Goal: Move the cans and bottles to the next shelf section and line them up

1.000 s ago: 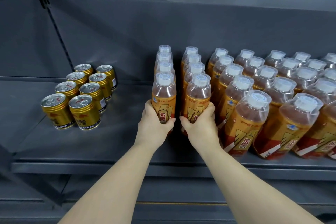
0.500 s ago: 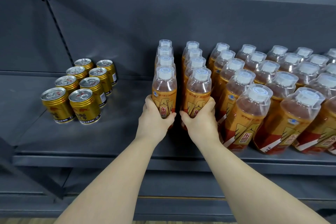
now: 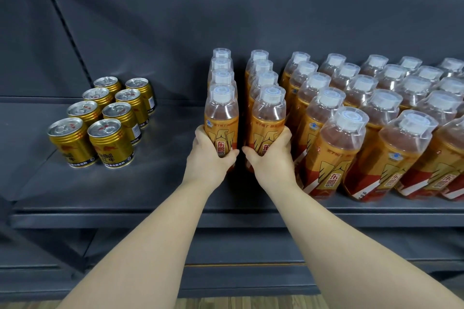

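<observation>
Meanwhile, from the head camera we see little has shifted over the last second: our left hand (image 3: 209,160) keeps its fingers wrapped round the left front bottle (image 3: 221,120), our right hand (image 3: 272,160) round the right front bottle (image 3: 268,123). Both bottles stand on the shelf (image 3: 155,183), right of the cans (image 3: 105,115). We judge we're squaring the rows.

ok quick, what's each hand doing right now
Left hand: closed around the front bottle of the leftmost row.
Right hand: closed around the front bottle of the second row.
</observation>
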A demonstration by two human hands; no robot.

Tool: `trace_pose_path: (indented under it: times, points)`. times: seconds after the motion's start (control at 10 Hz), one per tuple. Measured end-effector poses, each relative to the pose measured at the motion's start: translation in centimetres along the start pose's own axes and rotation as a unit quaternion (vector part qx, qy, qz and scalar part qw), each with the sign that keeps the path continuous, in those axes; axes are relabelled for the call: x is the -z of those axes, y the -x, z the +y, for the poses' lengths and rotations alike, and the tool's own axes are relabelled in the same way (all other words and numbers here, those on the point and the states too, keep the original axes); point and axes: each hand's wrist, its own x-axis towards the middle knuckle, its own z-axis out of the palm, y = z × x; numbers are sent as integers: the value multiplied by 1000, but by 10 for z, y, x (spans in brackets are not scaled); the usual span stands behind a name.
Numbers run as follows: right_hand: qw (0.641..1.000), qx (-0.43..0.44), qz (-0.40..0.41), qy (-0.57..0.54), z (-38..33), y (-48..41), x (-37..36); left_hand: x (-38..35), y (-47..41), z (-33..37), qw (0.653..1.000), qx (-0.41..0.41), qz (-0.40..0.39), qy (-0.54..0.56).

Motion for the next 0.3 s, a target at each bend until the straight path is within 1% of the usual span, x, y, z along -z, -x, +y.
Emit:
trace_pose_path:
  times: [0.1,0.2,0.3]
  points:
    - [999,-12,-35,-11,-1,1,7,4,1,1,1000,6,-19,-16]
    - [997,-33,-62,-9,0,8,14,6,7,-1,997,24,-32,-67]
    - [998,-26,-65,-6,-2,20,19,5,20,-6,983,20,-4,-182]
